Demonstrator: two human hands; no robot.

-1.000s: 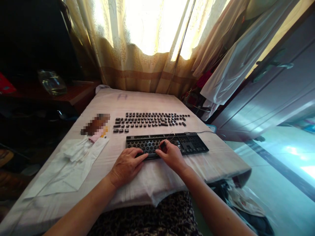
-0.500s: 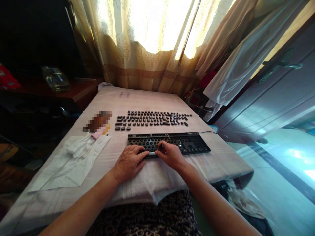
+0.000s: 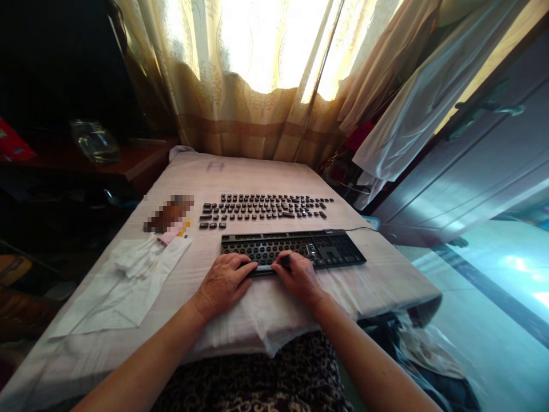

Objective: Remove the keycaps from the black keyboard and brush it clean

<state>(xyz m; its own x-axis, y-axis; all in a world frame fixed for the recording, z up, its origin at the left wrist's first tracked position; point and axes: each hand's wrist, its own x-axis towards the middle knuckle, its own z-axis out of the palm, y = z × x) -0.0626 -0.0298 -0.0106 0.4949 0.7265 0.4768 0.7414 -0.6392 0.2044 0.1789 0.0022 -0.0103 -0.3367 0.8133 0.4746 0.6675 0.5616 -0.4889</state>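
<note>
A black computer keyboard (image 3: 338, 249) lies near the table's front edge, with many of its keycaps off and the bases bare. My left hand (image 3: 225, 280) rests on its front left corner, fingers curled over the keys and thumb along the front edge. My right hand (image 3: 300, 278) is closed in a pinch at the front middle of the keyboard. Between its fingers shows a small dark tool (image 3: 285, 260), whose tip I cannot make out. A pale grey strip (image 3: 265, 268), shaped like a space bar, shows between my two thumbs.
Loose black keycaps (image 3: 266, 207) are laid out in rows behind the keyboard. White paper tissues (image 3: 132, 280) and a pixelated item (image 3: 169, 214) lie to the left. A cable (image 3: 362, 229) runs off right. A glass jar (image 3: 95, 142) stands on the side cabinet.
My right hand has turned slightly, and the dark tool in it shows at a different angle; its thin upright part no longer shows. My left hand stays on the keyboard.
</note>
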